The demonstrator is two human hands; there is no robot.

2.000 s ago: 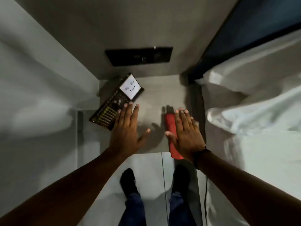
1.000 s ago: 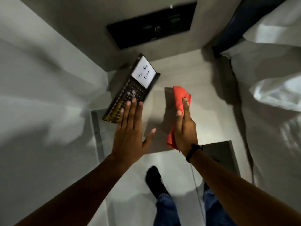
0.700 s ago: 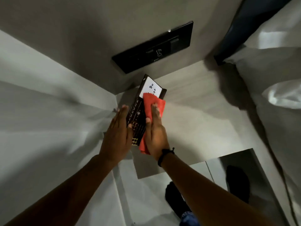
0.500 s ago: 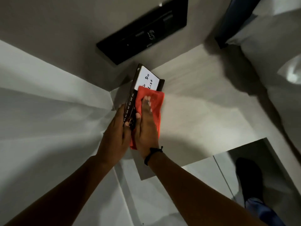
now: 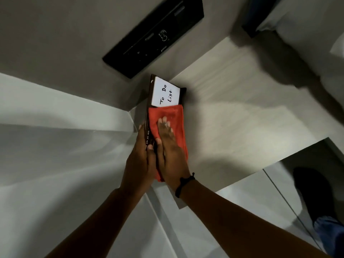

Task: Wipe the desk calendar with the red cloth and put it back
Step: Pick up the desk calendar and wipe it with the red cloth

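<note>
The desk calendar (image 5: 165,92) is a dark brown board with a white "To Do List" pad at its far end. It lies on the pale wooden tabletop (image 5: 232,112) by the corner of the wall. The red cloth (image 5: 173,114) is spread over the calendar's near half. My right hand (image 5: 169,153) lies flat on the cloth and presses it onto the calendar. My left hand (image 5: 139,157) grips the calendar's left edge, where month labels show. The calendar's near end is hidden under both hands.
A black switch panel (image 5: 154,36) is set in the wall behind the calendar. White bedding (image 5: 316,25) lies at the far right. Below the table edge are a light floor and my dark shoe (image 5: 312,190).
My right hand picked the cloth up from the table's front and carried it onto the calendar. My left hand closed on the calendar's left edge. The cloth has slid a little toward the pad.
</note>
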